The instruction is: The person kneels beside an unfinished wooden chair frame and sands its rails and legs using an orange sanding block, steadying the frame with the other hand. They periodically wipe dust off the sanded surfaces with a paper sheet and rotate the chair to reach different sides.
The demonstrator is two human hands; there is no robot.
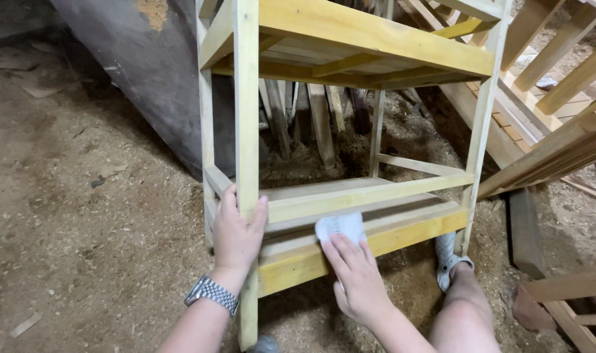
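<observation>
While the left hand (236, 232) wraps around the front left post of the wooden shelf frame (350, 39), thumb on one side and fingers curled round the other, the right hand (357, 278) lies flat with its fingers together, pressing a small white pad (339, 227) against the front rail of the lower shelf. That pad is pale, folded and slightly crumpled, with a faint dotted texture, and it sits near the middle of the rail, partly under the fingertips. Pale wood makes up the frame, tinted yellow along its front rails and posts, with slatted shelves above and below. A metal wristwatch (211, 292) circles the left wrist. Sawdust covers the floor (82, 216) beneath the frame. Loose wooden planks (559, 150) lean at the right, and a bare knee (468, 307) shows at the bottom edge.
</observation>
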